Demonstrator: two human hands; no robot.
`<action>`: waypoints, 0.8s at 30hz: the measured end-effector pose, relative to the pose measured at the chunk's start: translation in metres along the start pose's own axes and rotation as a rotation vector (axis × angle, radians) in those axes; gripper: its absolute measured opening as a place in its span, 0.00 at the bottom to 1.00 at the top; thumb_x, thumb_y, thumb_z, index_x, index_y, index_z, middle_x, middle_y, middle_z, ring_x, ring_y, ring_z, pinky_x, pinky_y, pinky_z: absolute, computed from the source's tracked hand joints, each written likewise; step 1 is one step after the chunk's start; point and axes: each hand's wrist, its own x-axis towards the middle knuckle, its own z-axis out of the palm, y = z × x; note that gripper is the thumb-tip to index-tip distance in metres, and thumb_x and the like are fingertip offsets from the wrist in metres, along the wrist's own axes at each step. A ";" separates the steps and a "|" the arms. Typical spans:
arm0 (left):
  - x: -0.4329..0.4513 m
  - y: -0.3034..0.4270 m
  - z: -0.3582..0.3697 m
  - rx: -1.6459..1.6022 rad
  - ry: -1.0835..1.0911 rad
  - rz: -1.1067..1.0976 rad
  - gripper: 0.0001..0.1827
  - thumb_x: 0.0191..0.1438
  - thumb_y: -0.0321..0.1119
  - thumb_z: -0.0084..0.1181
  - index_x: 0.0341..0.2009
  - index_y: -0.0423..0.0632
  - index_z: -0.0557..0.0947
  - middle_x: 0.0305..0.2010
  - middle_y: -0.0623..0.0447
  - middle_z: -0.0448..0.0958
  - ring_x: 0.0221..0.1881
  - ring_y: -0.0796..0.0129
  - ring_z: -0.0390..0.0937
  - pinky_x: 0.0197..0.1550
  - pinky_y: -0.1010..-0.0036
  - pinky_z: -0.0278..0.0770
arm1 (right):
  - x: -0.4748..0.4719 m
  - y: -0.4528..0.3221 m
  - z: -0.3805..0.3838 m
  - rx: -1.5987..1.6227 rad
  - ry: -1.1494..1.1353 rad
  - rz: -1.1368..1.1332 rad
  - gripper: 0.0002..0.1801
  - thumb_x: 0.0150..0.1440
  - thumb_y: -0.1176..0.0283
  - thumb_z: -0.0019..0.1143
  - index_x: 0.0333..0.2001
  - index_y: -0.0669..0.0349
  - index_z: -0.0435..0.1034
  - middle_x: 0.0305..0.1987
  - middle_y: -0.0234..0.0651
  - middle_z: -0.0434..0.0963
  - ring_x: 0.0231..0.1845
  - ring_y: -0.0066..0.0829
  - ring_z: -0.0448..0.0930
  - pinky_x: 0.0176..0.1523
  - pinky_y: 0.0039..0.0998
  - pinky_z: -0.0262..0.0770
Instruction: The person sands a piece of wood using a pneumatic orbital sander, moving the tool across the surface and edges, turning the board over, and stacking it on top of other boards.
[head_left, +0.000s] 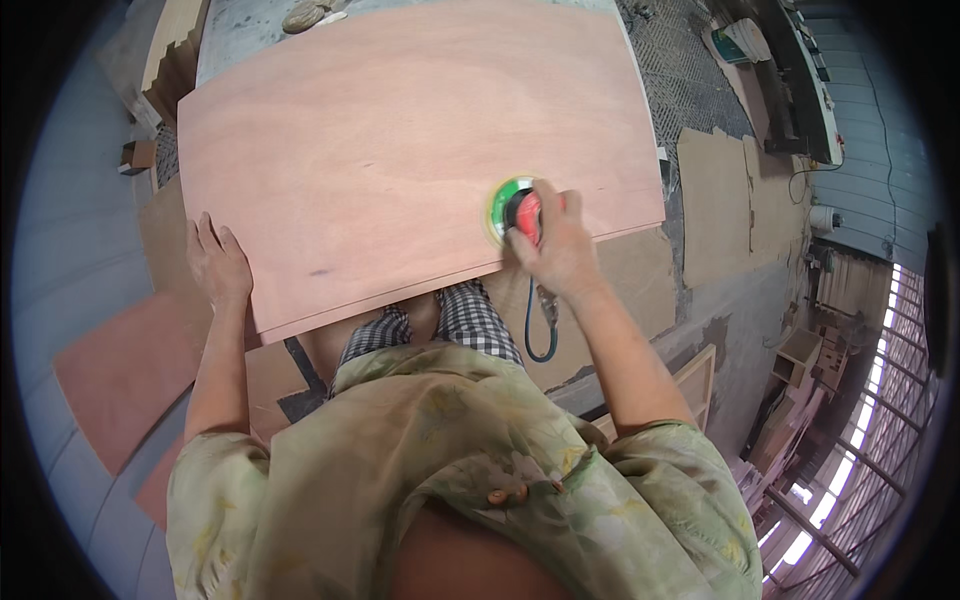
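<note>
A large pinkish plywood sheet (405, 165) lies flat in front of me, with the edge of another sheet showing just beneath it along the near side. My right hand (559, 244) grips a pneumatic orbital sander (527, 214) with a red and black body and a green and white disc. The disc rests on the sheet near its right front edge. From the sander a dark blue air hose (541, 356) loops down below the edge. My left hand (219, 259) lies with fingers spread on the sheet's left edge, holding no tool.
Stacked boards (174, 56) stand at the far left. A small cardboard box (138, 157) is below them. Flattened cardboard (712, 202) covers floor on the right. A bucket (742, 41) lies far right. Reddish panels (127, 375) lean at the left wall. A wooden frame (697, 382) stands right.
</note>
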 end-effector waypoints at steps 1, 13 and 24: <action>-0.001 -0.004 0.003 -0.001 0.013 0.029 0.25 0.61 0.42 0.40 0.61 0.47 0.65 0.65 0.38 0.57 0.65 0.46 0.56 0.64 0.57 0.55 | -0.009 -0.020 -0.003 -0.020 -0.169 0.009 0.38 0.47 0.62 0.58 0.61 0.56 0.54 0.53 0.57 0.61 0.46 0.58 0.73 0.48 0.47 0.73; -0.005 0.088 -0.001 0.057 -0.060 0.302 0.32 0.57 0.40 0.46 0.63 0.37 0.59 0.68 0.38 0.52 0.70 0.45 0.45 0.68 0.52 0.41 | 0.075 0.173 -0.080 -0.153 0.222 0.048 0.35 0.46 0.57 0.63 0.56 0.55 0.60 0.51 0.50 0.65 0.52 0.52 0.70 0.54 0.43 0.69; 0.033 0.189 0.012 -0.113 -0.109 0.299 0.30 0.57 0.38 0.46 0.61 0.37 0.60 0.67 0.37 0.53 0.69 0.45 0.47 0.68 0.53 0.43 | 0.325 -0.025 -0.062 -0.077 -0.020 -0.230 0.34 0.45 0.65 0.57 0.57 0.53 0.57 0.57 0.53 0.60 0.51 0.55 0.73 0.52 0.42 0.73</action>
